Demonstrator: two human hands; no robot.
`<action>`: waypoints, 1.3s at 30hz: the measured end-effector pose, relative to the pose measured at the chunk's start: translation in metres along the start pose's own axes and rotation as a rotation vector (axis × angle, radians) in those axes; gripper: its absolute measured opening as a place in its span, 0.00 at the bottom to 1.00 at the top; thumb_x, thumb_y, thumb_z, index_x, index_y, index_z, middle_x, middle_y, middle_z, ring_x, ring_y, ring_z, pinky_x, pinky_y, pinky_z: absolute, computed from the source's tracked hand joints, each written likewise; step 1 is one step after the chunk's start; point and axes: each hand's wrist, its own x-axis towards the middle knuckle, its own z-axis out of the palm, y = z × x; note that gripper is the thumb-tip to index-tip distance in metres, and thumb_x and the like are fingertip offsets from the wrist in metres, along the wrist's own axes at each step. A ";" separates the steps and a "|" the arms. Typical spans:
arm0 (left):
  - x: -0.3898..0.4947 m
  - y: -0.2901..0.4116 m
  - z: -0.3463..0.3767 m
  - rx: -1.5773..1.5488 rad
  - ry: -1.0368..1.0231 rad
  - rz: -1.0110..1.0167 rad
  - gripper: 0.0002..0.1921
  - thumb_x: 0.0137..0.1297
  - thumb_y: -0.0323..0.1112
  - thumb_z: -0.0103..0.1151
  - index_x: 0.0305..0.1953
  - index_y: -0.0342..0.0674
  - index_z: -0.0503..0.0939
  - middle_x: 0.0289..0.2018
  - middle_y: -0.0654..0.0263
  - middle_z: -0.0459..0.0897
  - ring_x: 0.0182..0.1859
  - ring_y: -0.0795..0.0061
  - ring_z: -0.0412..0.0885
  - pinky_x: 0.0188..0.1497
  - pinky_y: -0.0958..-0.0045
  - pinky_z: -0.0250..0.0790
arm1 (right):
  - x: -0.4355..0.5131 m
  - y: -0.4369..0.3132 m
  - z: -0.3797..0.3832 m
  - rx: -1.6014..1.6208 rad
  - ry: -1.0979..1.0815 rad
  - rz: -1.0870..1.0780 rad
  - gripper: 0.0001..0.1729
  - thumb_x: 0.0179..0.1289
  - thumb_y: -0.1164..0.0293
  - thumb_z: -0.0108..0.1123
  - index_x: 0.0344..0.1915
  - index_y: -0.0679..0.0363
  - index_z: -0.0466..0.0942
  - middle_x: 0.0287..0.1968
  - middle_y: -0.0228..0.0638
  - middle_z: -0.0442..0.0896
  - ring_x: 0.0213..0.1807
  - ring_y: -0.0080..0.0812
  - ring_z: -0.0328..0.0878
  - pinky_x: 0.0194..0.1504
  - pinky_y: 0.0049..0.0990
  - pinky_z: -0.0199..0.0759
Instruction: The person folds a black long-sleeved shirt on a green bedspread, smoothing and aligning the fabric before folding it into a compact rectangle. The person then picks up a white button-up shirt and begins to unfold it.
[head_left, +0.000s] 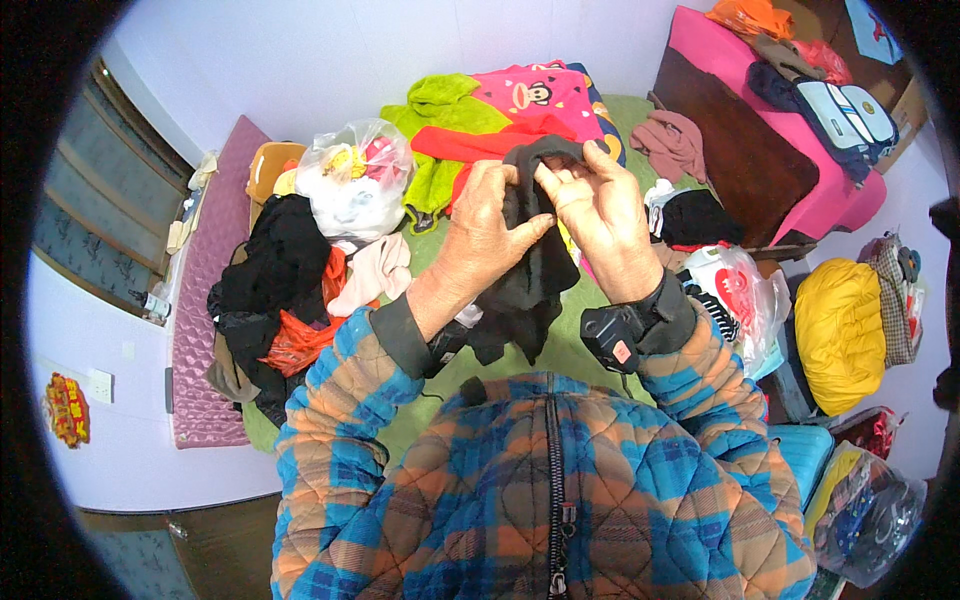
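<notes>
Both my hands hold up a black cloth garment (531, 262) over the green bed cover (442, 255). The fingers of my left hand (484, 225) pinch its upper edge on the left. On the other side, my right hand (600, 214) grips the rim, its thumb and fingers at the cloth's top fold. The lower part of the garment hangs towards my jacket. Just beyond my hands lie a red garment (480, 142), a lime-green fleece garment (450, 112) and a pink cloth with a monkey print (551, 86).
Left of me are a pile of black clothes (281, 255), an orange-red plastic bag (300, 341) and a clear bag of items (356, 180). To the right stand a wooden headboard (735, 150), a clear bag with white clothing (731, 285) and a yellow puffy bundle (840, 334).
</notes>
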 end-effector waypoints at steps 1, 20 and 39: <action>-0.001 -0.001 0.002 0.005 0.007 0.018 0.21 0.43 0.32 0.69 0.38 0.33 0.72 0.33 0.57 0.75 0.36 0.61 0.76 0.39 0.67 0.68 | -0.001 -0.002 0.000 -0.018 0.010 0.001 0.10 0.66 0.71 0.45 0.41 0.67 0.68 0.44 0.44 0.73 0.52 0.40 0.69 0.60 0.39 0.63; 0.012 0.009 -0.035 -0.384 -0.524 -0.362 0.05 0.59 0.28 0.55 0.34 0.34 0.76 0.25 0.73 0.74 0.29 0.87 0.69 0.30 0.80 0.63 | -0.053 -0.027 -0.001 -1.587 -0.256 -0.506 0.19 0.60 0.77 0.54 0.53 0.64 0.67 0.48 0.34 0.74 0.53 0.27 0.70 0.57 0.27 0.62; 0.001 0.010 -0.029 -0.312 -0.474 -0.118 0.22 0.55 0.20 0.54 0.54 0.38 0.69 0.36 0.60 0.81 0.40 0.73 0.81 0.45 0.74 0.72 | -0.055 -0.017 -0.003 -1.894 -0.432 -0.469 0.07 0.49 0.80 0.60 0.30 0.67 0.72 0.39 0.39 0.76 0.39 0.34 0.74 0.42 0.28 0.67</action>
